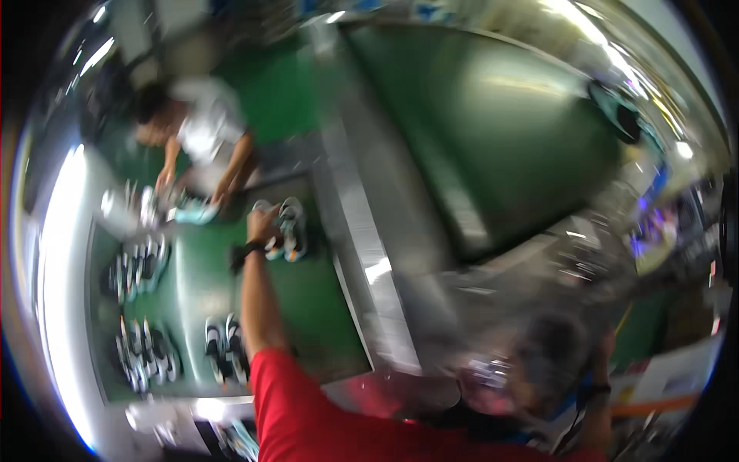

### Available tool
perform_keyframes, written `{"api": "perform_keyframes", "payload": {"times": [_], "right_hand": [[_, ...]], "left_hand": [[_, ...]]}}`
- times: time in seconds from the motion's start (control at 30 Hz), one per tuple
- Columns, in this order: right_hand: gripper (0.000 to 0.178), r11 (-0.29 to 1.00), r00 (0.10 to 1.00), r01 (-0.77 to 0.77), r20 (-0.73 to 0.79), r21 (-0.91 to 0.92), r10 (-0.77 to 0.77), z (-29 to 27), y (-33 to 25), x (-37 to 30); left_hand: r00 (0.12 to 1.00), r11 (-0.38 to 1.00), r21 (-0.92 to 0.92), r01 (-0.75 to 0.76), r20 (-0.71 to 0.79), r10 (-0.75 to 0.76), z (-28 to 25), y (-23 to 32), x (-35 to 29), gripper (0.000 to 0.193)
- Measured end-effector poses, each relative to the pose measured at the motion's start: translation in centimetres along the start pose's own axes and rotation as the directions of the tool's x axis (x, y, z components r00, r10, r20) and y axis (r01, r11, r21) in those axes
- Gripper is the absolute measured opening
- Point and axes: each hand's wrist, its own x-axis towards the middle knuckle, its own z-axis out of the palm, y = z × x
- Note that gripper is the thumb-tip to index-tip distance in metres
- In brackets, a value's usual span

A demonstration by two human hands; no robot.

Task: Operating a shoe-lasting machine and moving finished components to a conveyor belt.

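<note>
My left arm in a red sleeve reaches forward, and my left hand (263,224) is closed over the middle of a sneaker at the right side of the green work surface. That shoe shows only at its toe and heel. Right beside it lies its mate, a grey and white sneaker (290,229) with orange accents. At the lower right, my right hand (605,348) is raised on a forearm with a dark wristband; motion blur hides its fingers. A blurred dark grey rounded shape (550,354) is close to it.
Several sneakers stand in rows on the green surface (300,308), with a dark pair (225,348) nearer me. Across from me, a person in a white shirt (206,123) handles a light teal shoe (195,212). A metal rail (368,239) separates a second green belt (493,123).
</note>
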Motion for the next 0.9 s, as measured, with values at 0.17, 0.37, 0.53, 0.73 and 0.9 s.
{"api": "perform_keyframes", "payload": {"times": [0.17, 0.37, 0.53, 0.73, 0.9], "right_hand": [[0.029, 0.987, 0.984, 0.153, -0.084, -0.057, -0.158, -0.9, -9.1, -0.7], [0.033, 0.987, 0.999, 0.049, 0.015, 0.151, -0.052, -6.2, -9.3, -1.1], [0.031, 0.941, 0.999, 0.029, -0.049, 0.337, -0.013, -5.6, -8.0, -1.8], [0.026, 0.874, 0.986, 0.136, -0.147, 0.466, -0.075, -6.3, -9.0, -1.3], [0.027, 0.85, 0.983, 0.154, -0.169, 0.504, -0.078, -4.6, -8.6, -1.0]], "left_hand": [[0.889, 0.588, -0.755, 0.29, -0.015, -0.458, -21.0, 0.8, 7.3, 0.051], [0.938, 0.925, -0.342, -0.168, -0.345, 0.043, -39.2, 32.7, 19.0, 0.06], [0.963, 0.907, -0.326, -0.266, -0.043, 0.267, -37.6, 62.1, 19.1, 0.073], [0.867, 0.802, 0.392, -0.45, -0.024, 0.498, -20.7, 73.6, 27.5, 0.081], [0.804, 0.948, 0.266, -0.176, -0.516, 0.294, -13.0, 78.8, 30.2, 0.072]]}}
